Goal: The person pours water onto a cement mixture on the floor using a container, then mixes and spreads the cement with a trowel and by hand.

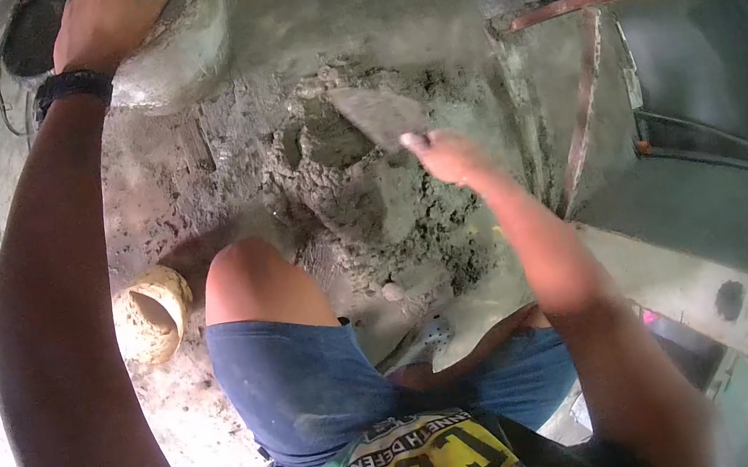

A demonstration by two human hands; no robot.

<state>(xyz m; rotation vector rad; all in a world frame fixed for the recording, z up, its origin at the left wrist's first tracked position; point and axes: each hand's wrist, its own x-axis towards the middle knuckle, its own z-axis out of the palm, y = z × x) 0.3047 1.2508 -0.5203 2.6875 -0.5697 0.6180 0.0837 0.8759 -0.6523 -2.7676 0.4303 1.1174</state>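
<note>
My right hand point(446, 158) is closed around the handle of a trowel point(380, 114). The trowel's flat, pointed blade is slightly blurred and lies over a patch of wet grey mortar point(333, 141) on the floor. At the upper left, my left hand point(112, 22), a dark band on its wrist, reaches over a mortar-coated bucket point(189, 61) with a dark opening. The thumb stretches out to the right. The other fingers run past the top edge of the picture, so their grip does not show.
A cream, dirt-marked container point(151, 316) lies left of my knee. Rough, crumbly mortar point(447, 221) spreads in front of my legs. On the right stand a rusty metal frame point(584, 106) and a pale slab point(692, 277) with a dark hole.
</note>
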